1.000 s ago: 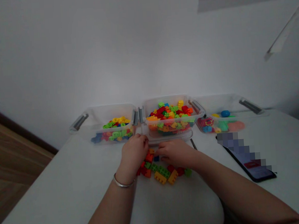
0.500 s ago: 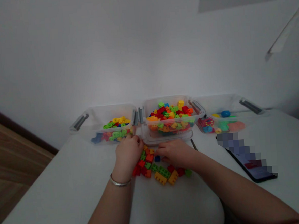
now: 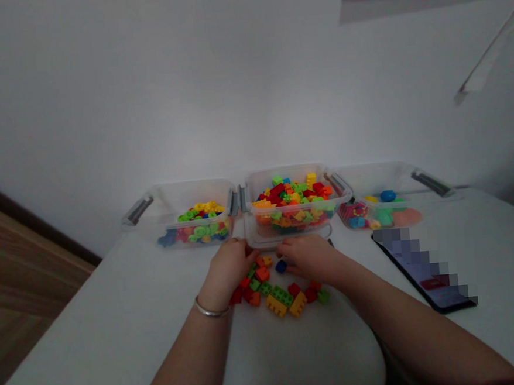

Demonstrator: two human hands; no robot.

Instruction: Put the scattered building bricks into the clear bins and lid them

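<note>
Blue block pinched in the right hand, loose bricks all about

The right hand [image 3: 310,258] has the small blue block [image 3: 281,266] in its fingertips — thumb on one side, curled fingers on the other — low over the white table [image 3: 161,334]. Across from that pinch, to its left, the left hand [image 3: 230,267] is bent inward with its fingertips at the orange block [image 3: 262,273] and its neighbours; whether it grips any of them I cannot tell, since the fingers hide the contact.

Just nearer the body than the blue block sits the long green brick [image 3: 282,296], with a yellow brick [image 3: 276,305] along its near side. Under and beside the left hand, red pieces [image 3: 247,293] and small green ones make a crooked row. Close below the right wrist lie more reds and a light green block [image 3: 323,296].

Beyond both hands stands the middle tub [image 3: 291,172], heaped with bricks, flanked by the left tub [image 3: 186,190] and the right tub [image 3: 370,176]. Well to the right of the pinch lies a phone [image 3: 425,277] (its screen partly pixelated). A bracelet [image 3: 210,312] circles the left wrist.
</note>
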